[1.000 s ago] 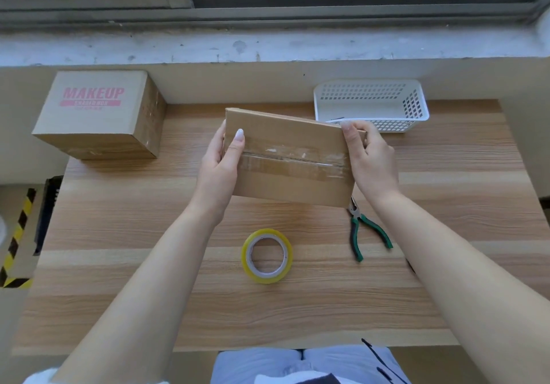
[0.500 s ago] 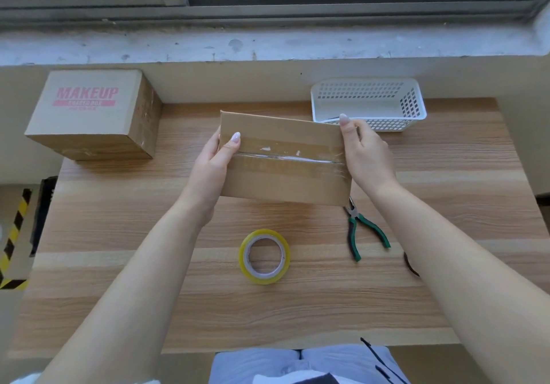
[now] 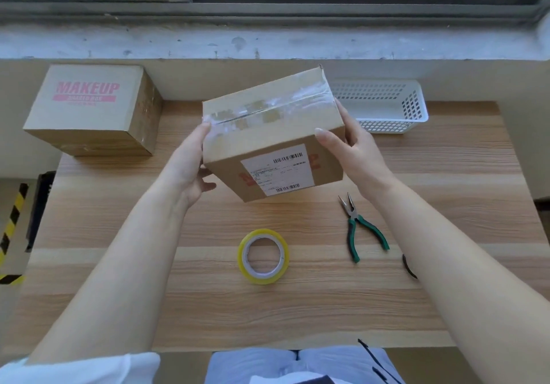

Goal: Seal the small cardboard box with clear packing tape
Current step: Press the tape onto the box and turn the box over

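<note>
Seen from my head, the small cardboard box (image 3: 268, 127) has tipped and swung round. Half a second ago its taped face looked at me; now the labelled side does, and the clear tape (image 3: 300, 99) runs along the top seam. My left hand (image 3: 187, 166) and right hand (image 3: 354, 151) each clasp an end, holding it above the desk (image 3: 446, 175). I judge I am checking the seal.

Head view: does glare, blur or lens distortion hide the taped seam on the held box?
Head view: window daylight glints white off the clear tape on the small cardboard box, whitening the seam's right end; head view: print on the shipping label is too soft to read; head view: the wide-angle lens bends the window frame near the right corner.
</note>
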